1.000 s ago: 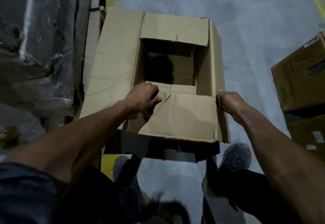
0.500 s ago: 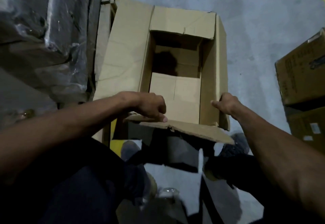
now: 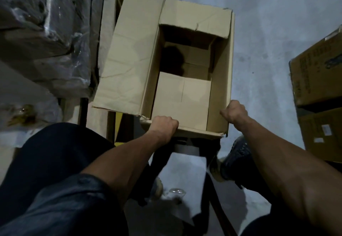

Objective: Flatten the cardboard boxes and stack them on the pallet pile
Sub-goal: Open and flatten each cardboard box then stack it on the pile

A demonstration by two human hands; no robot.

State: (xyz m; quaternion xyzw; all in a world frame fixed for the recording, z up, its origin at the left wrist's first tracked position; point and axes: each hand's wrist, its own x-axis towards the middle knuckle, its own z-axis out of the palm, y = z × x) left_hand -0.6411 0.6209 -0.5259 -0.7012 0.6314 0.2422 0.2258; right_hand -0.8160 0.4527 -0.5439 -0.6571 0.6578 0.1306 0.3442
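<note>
Open boxes [image 3: 129, 65]: one
Closed boxes [image 3: 318, 76]: two, stacked
Hands [image 3: 163, 125]: two
Shoes [image 3: 235, 158]: one plainly seen
Wrapped loads [image 3: 46, 32]: one

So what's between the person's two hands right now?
In the head view, the near edge of the open cardboard box spans between the left hand and right hand; both grip it.

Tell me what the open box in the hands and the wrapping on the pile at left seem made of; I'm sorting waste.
The open tan box looks like matte corrugated cardboard: creased flaps and a torn near edge. The left hand and right hand grip its near rim. The clear glossy wrapping on the pile looks like thin plastic film, judging by its wrinkles and bright highlights.
</note>
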